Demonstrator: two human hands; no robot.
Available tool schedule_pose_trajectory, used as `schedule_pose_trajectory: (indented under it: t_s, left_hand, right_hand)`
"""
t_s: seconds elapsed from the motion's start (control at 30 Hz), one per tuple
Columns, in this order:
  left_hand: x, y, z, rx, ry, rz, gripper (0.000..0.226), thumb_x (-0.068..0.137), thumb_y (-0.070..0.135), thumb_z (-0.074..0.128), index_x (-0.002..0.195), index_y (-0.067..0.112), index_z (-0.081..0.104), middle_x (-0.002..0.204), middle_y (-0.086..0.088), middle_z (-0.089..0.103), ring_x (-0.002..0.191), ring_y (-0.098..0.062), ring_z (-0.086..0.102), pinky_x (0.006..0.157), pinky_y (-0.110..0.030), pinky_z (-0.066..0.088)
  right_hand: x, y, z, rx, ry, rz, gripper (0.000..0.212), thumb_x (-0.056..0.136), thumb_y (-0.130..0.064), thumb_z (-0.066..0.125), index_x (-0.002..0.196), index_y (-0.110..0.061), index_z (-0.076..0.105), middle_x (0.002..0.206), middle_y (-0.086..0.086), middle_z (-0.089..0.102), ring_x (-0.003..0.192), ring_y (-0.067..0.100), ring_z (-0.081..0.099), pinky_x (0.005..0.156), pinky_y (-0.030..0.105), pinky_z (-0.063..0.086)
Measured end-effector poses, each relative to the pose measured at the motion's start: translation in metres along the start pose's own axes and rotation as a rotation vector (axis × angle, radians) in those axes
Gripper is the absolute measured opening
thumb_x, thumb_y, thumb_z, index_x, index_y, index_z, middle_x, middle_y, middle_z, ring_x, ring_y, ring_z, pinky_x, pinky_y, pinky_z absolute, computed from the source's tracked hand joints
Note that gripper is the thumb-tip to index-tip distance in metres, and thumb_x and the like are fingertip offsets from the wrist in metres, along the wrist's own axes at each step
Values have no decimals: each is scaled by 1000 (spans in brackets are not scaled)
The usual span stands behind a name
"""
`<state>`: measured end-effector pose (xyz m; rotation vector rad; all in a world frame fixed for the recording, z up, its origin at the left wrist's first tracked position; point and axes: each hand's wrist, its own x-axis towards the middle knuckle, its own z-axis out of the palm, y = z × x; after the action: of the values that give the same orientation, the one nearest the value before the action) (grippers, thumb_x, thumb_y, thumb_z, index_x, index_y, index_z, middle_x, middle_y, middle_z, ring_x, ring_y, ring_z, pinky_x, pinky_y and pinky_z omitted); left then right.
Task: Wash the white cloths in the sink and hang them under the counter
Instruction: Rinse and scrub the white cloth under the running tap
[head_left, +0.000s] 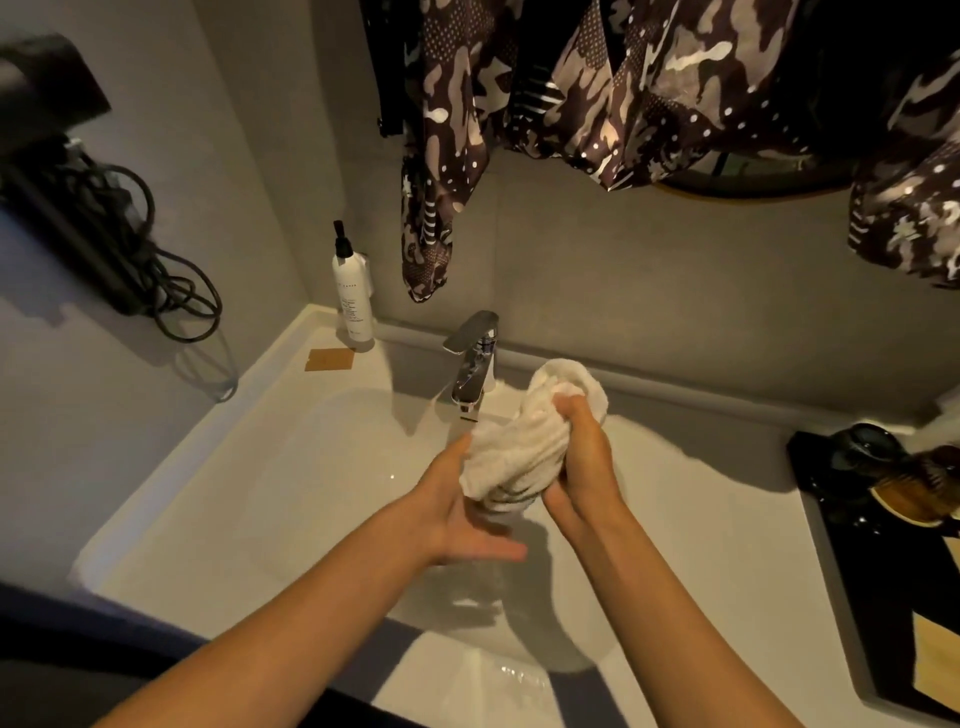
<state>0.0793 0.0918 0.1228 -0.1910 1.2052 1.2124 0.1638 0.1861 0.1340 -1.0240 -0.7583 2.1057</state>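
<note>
A bunched white cloth (519, 447) hangs over the white sink (291, 467), just below the chrome faucet (472, 364). My right hand (582, 457) is closed around the cloth's right side, fingers dug into its upper folds. My left hand (467, 509) presses flat against the cloth's lower left side, fingers stretched out beneath it. The cloth looks wet and twisted at its lower end. Shallow water lies in the basin under my hands.
A white pump bottle (350, 296) and a brown card (330, 359) stand at the sink's back left corner. Patterned camouflage fabric (597, 93) hangs on the wall above. A black tray with a dark jar (862, 457) sits at right. Black cables (156, 260) hang at left.
</note>
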Motion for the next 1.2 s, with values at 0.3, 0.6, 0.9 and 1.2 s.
schedule_pose_trajectory:
  t_s: [0.3,0.6,0.9,1.2]
  left_hand:
    - [19,8,4,29,114,308,39,72,42,83,87,11,65,71,-8,64,71,-25,67,76,-34,55]
    - [-8,22,24,42,53,373,29,90,15,68,68,12,50,40,-3,47,35,-20,50,48,-26,51]
    - [-2,41,27,743,-36,555,37,90,19,71,63,12,47,53,-8,46,48,-22,57,77,-51,59]
    - [56,25,30,992,403,549,24,84,4,59,103,-2,71,84,-17,71,54,-18,51,47,-22,43]
  right_hand:
    - [-34,52,-5,-1560,-174,-573,46,78,-30,53,122,-15,48,101,7,63,91,27,59,77,38,52]
    - [-30,50,-28,44,-290,532,82,78,-75,58,124,-8,70,128,24,66,123,44,58,108,65,37]
    - [-38,41,-25,123,-642,579,42,74,3,79,105,-4,51,76,11,56,51,10,50,36,13,32]
    - [7,87,-24,-1178,-163,-32,24,72,-19,71,94,-14,62,79,2,64,68,21,62,52,23,42]
